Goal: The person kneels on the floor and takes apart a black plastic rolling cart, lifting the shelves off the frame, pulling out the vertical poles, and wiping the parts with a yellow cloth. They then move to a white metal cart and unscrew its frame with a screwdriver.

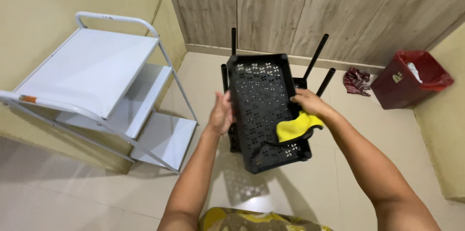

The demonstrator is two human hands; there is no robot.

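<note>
Black perforated rack [264, 110] tilts up: left hand [222, 114] grips its left edge steady, right hand [310, 105] presses yellow cloth [296, 127] against it.

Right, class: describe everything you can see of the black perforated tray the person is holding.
The black tray looks like plastic, rectangular, with a raised rim and clusters of small cut-out holes across its base. It is tilted up toward the camera, above a black frame with four upright rods. The left hand grips its left edge; the right hand rests on its right side, pressing a yellow cloth against it.
</note>
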